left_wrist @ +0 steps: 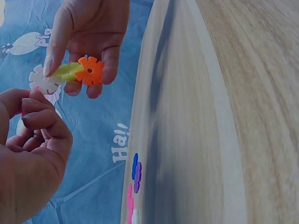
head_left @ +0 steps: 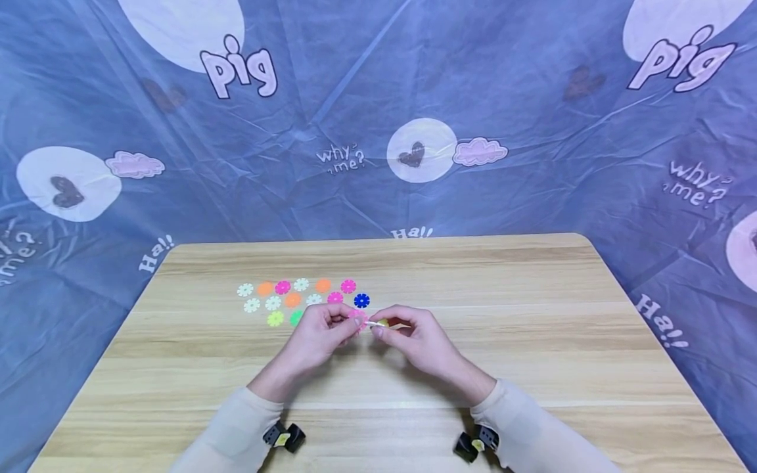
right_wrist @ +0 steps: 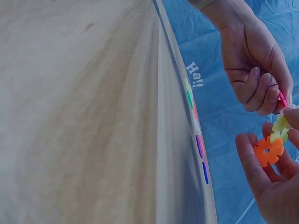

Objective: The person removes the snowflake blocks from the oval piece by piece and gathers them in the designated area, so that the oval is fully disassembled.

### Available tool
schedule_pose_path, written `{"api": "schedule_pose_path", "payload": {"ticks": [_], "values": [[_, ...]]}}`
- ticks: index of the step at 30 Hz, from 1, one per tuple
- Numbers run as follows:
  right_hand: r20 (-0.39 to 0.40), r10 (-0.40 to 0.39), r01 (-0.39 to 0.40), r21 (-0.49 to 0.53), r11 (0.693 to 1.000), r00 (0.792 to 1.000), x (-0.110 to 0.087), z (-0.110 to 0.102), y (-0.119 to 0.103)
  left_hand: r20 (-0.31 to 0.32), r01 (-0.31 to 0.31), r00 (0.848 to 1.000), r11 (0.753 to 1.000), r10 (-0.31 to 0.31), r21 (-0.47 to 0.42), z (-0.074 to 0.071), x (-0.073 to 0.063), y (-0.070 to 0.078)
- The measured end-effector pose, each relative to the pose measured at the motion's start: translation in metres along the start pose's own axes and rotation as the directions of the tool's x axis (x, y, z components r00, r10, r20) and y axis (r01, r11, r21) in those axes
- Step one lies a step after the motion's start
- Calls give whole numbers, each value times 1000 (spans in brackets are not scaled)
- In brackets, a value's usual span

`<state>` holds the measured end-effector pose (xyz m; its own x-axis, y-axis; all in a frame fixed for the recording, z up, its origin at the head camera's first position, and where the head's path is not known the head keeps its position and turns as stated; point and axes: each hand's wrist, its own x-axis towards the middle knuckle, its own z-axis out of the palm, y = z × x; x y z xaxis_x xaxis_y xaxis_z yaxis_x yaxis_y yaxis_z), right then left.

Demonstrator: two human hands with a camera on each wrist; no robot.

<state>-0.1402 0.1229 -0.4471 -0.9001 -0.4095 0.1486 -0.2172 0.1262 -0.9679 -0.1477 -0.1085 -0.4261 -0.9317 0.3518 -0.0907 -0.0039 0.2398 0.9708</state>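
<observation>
In the head view my left hand (head_left: 319,338) and right hand (head_left: 422,338) meet above the table. My left thumb and fingers pinch a pink notched flower disc (right_wrist: 282,99), mostly hidden by the fingertips. A short chain of interlocking discs is in my right hand (left_wrist: 96,28): a white disc (left_wrist: 38,80), a yellow disc (left_wrist: 67,72) and an orange disc (left_wrist: 89,70). The right thumb presses on the chain near the white disc, with fingers behind it. At the white disc's edge, the pink one meets it.
Loose flower discs lie in rows on the wooden table (head_left: 532,328), beyond and left of the hands. Among them are a dark blue disc (head_left: 361,300), a yellow-green disc (head_left: 275,318) and a purple disc (left_wrist: 138,177). A printed blue cloth (head_left: 367,197) hangs behind the table.
</observation>
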Motion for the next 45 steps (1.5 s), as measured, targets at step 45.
{"api": "schedule_pose_path", "payload": {"ticks": [45], "values": [[-20,48,-48,-6,999,999,-3,-7,4,-136,148,987,820,-86,553,11,55,-11]]}}
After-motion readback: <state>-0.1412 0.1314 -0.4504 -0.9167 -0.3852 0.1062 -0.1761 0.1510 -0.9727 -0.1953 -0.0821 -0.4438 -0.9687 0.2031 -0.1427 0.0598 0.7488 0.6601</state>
